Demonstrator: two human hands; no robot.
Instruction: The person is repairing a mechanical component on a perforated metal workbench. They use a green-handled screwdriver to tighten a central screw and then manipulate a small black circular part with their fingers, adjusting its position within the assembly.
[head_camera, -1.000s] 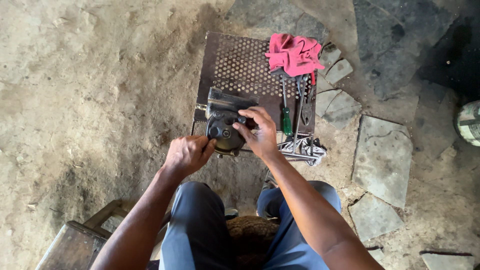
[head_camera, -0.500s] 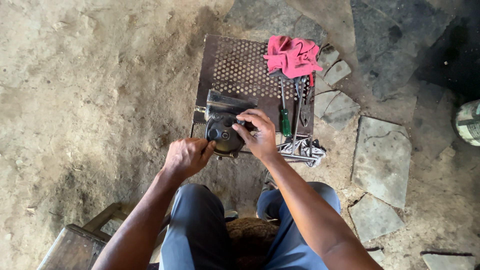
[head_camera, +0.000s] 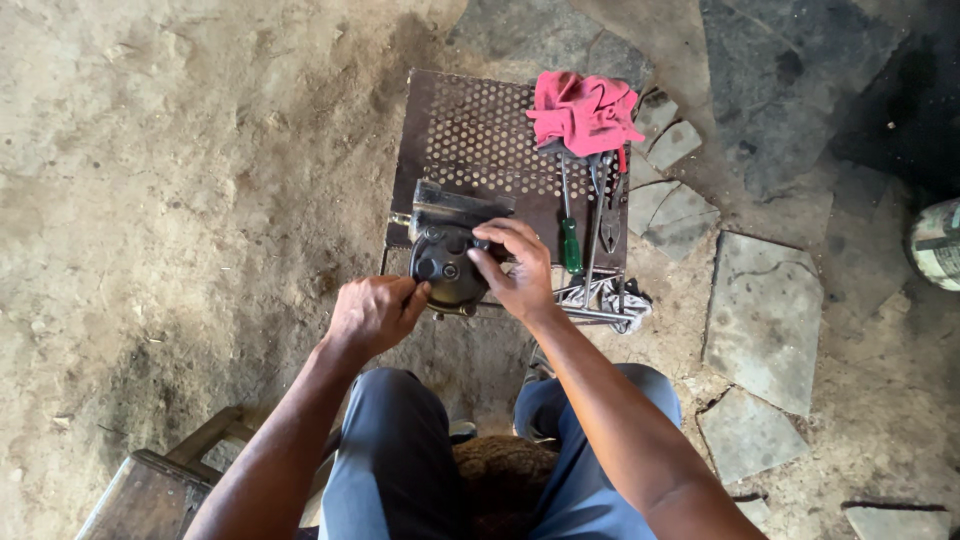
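Note:
A dark round metal part (head_camera: 445, 266) sits at the near edge of a perforated metal stand (head_camera: 480, 140), against a dark metal block (head_camera: 455, 205). My left hand (head_camera: 372, 314) is closed at the part's lower left side, touching it. My right hand (head_camera: 518, 268) rests on the part's right side with its fingers curled over the top. Whether a small tool is in either hand is hidden.
A pink rag (head_camera: 585, 108) lies on the stand's far right corner. A green-handled screwdriver (head_camera: 570, 240), pliers (head_camera: 610, 210) and a striped cloth (head_camera: 605, 298) lie to the right. Flat stones (head_camera: 765, 320) cover the ground on the right. A wooden stool (head_camera: 150, 490) stands at lower left.
My right hand's fingers have shifted slightly across the top of the round part. My left hand has stayed at the part's lower left.

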